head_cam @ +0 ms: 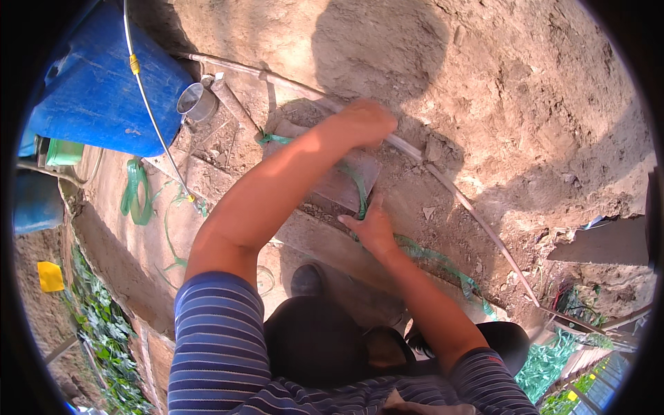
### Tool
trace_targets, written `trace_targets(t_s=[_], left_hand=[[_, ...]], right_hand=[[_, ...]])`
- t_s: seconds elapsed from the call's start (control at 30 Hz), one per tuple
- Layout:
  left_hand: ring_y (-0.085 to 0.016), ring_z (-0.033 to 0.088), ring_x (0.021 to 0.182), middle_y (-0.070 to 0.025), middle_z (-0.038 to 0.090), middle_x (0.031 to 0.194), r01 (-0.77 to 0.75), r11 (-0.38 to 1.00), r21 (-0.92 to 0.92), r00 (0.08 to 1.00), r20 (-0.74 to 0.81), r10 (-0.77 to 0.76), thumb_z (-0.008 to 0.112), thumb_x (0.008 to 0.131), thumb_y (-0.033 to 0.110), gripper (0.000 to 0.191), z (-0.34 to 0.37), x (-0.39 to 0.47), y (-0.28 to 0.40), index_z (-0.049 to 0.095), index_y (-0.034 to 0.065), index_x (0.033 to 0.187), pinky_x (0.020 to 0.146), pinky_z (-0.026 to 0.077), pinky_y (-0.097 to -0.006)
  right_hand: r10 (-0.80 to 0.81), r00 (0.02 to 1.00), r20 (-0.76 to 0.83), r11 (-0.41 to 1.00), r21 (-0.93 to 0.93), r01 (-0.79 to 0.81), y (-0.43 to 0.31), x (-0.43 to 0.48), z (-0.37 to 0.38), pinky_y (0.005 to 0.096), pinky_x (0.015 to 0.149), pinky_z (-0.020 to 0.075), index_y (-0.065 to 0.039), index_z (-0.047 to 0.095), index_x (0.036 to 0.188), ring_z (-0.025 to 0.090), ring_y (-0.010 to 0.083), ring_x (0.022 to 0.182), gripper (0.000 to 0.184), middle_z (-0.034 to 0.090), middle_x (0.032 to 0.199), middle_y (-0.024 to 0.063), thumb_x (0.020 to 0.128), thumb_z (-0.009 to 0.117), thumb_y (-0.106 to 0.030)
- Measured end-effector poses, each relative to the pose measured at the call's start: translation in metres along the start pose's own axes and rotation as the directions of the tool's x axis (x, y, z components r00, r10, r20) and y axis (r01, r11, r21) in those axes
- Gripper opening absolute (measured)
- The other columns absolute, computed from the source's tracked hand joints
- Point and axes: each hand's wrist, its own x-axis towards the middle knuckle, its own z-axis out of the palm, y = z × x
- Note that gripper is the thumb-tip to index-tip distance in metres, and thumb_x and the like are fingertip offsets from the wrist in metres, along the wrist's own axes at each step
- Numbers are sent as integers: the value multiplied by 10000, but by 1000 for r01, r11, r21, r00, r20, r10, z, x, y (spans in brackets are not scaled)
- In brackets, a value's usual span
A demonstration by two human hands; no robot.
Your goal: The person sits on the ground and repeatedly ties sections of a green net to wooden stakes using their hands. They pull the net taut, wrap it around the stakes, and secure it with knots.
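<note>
My left hand (371, 123) reaches across the top of a flat, dusty slab (345, 184), close to a long thin pole (451, 187). Its fingers are curled and blurred, so whatever is in them is hidden. Nearer my knees, my right hand (374, 228) is at the slab's lower right edge, thumb and index finger spread on either side of a green plastic strip (358, 184). The other fingers of that hand are hidden. The strip crosses over the slab, passes by my right hand and trails off to the lower right along the ground.
A blue plastic barrel (114, 88) stands at upper left, with a metal cup (198, 102) beside it and a thin wand (148, 104) in front. A coil of green strip (137, 193) lies on the ledge. A rough earth bank (524, 104) rises beyond the pole.
</note>
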Motion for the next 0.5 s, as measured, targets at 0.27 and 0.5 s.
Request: trace_targets(t_s=[0.27,0.5], left_hand=[[-341,623,837,-133,630,863,-5,997,80,889,-455,41,570,733,46,152,4,-25,-19,616,61,877,671,513,-426],[-308,601,790,-96,560,814,50,939,-341,604,-738,-300,616,737,73,152,43,-71,23,560,54,877,676,498,-436]], right_hand=[[95,992,85,935,336,-119,-11,43,-31,300,447,479,54,398,1229,606,168,503,538,610,743,129,777,681,-15],[-54,998,44,987,152,47,-1,49,-29,305,469,482,29,424,1248,601,155,491,538,626,693,107,780,683,-27]])
